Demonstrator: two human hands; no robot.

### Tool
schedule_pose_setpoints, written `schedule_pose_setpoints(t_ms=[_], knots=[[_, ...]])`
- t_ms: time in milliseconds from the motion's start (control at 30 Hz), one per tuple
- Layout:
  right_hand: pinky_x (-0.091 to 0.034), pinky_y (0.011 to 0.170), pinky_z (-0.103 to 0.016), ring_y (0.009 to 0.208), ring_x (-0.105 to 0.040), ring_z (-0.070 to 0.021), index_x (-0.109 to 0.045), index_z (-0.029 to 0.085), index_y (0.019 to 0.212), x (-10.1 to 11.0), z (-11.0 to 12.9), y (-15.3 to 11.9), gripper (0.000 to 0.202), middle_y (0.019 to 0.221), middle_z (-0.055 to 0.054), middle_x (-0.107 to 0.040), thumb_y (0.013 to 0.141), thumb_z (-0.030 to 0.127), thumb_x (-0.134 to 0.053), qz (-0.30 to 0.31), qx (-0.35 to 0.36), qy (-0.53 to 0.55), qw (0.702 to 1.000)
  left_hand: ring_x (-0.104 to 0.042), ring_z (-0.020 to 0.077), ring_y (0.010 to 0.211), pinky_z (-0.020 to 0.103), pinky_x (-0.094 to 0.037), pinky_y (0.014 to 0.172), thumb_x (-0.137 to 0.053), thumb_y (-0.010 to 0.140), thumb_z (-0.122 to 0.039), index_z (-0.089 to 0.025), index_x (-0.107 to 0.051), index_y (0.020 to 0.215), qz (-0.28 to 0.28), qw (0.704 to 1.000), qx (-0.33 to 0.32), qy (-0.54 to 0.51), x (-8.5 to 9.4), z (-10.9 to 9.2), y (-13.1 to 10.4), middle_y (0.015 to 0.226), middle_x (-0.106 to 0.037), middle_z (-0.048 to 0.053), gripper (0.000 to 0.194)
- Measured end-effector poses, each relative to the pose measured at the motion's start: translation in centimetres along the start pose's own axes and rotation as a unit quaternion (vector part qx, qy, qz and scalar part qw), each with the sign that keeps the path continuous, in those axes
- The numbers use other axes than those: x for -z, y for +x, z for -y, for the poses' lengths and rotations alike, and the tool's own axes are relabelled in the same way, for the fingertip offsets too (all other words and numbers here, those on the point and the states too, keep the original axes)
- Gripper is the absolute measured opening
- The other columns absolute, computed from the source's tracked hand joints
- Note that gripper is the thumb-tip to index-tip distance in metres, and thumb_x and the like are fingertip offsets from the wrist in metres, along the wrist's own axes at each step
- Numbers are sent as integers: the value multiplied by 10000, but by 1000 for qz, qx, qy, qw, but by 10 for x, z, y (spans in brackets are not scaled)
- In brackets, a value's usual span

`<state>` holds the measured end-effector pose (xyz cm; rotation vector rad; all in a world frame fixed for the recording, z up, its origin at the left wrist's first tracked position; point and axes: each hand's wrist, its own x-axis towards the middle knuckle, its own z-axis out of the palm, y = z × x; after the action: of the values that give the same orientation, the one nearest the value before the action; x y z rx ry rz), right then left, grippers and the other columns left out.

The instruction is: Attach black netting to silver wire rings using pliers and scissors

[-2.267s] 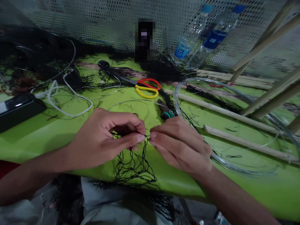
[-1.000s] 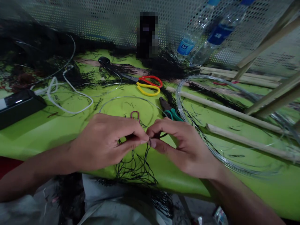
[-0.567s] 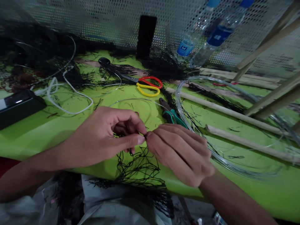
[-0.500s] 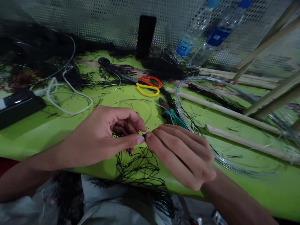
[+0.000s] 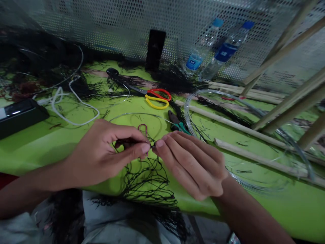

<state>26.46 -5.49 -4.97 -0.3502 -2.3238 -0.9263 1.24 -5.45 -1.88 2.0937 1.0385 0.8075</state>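
My left hand [image 5: 101, 152] pinches black netting between thumb and forefinger. Close against it, the fingertips of my right hand [image 5: 193, 162] are pressed together on the same dark strands. Below both hands the black netting [image 5: 147, 179] hangs across the green table's front edge. A magenta loop [image 5: 143, 127] shows just behind my left fingertips. Behind my right hand lie pliers with green handles [image 5: 179, 125]. Scissors with one red and one yellow handle [image 5: 157, 98] lie farther back.
A wire coil [image 5: 187, 108] and wooden sticks [image 5: 236, 125] lie at right on the green table [image 5: 106, 179]. Bottles [image 5: 195, 59] and a dark phone [image 5: 155, 49] stand at the back. A white cord [image 5: 76, 122] and black box [image 5: 22, 117] are left.
The view has shifted slightly. My fingertips have moved a little left, and the magenta loop now stands out more clearly beyond my left hand. Both hands keep hold of the netting.
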Motion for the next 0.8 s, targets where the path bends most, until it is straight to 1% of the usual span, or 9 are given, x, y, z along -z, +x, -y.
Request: schedule_pose_setpoints(t_ms=[67,167,300,367,467,533,633,733,800], knots=[[-733,784,-355,836,-792,-225,-810,192,968,-1,-4,3,54,972,-59,-832,921,213,-796,5,18,-7,1000,-619,66,558,182,-445,549,-697,964,-290,-236,-760,758,-4,1000,8,-15,0,-1,1,639,-727,-79,222],[-721,741,-320,800,-778,-195,-812,202,956,-4,-10,7,51,938,-32,-826,940,220,-767,-12,44,-26,999,-572,72,541,198,-424,524,-666,975,-289,-208,-742,713,-2,999,29,-39,0,-2,3,595,-685,-53,284],[-701,708,-301,751,-740,-161,-808,270,890,-6,-19,12,47,891,35,-804,921,241,-788,-31,72,-61,995,-524,85,515,217,-387,473,-669,978,-319,-192,-743,730,5,995,58,-78,3,-1,3,566,-638,-37,288],[-694,692,-322,734,-726,-170,-803,271,852,-8,-22,14,64,890,28,-793,890,221,-816,-33,83,-60,994,-514,78,510,206,-387,471,-674,977,-305,-187,-742,741,9,992,61,-106,3,-1,2,560,-631,-43,272],[-669,640,-355,707,-701,-191,-785,209,839,-16,-21,15,75,894,-28,-768,851,144,-821,-57,73,-29,995,-529,63,520,180,-405,493,-675,975,-260,-179,-733,744,1,991,48,-124,2,-1,1,573,-644,-54,252],[-642,609,-345,712,-682,-188,-768,164,888,-24,-17,14,63,870,-53,-742,872,103,-774,-85,36,24,995,-558,52,537,163,-416,513,-678,970,-222,-180,-721,744,-21,994,26,-107,0,-2,0,590,-656,-67,233],[-617,609,-313,745,-662,-170,-728,144,987,-32,-3,14,107,859,-63,-728,940,78,-658,-114,-68,132,982,-580,40,548,150,-417,526,-681,966,-186,-189,-702,758,-53,997,-15,-57,-4,-2,-2,605,-664,-87,209],[-595,646,-336,732,-666,-168,-700,154,1029,-32,13,18,153,866,-60,-748,923,55,-653,-130,-201,213,947,-596,38,557,157,-427,553,-688,975,-191,-203,-704,808,-76,995,-58,-3,-5,2,-3,641,-689,-94,168],[-561,667,-343,711,-677,-157,-689,174,1019,-27,20,23,148,852,-37,-756,921,63,-678,-118,-284,259,916,-607,44,568,175,-427,568,-696,978,-203,-212,-710,844,-93,992,-80,29,-5,6,-2,664,-704,-92,134]])
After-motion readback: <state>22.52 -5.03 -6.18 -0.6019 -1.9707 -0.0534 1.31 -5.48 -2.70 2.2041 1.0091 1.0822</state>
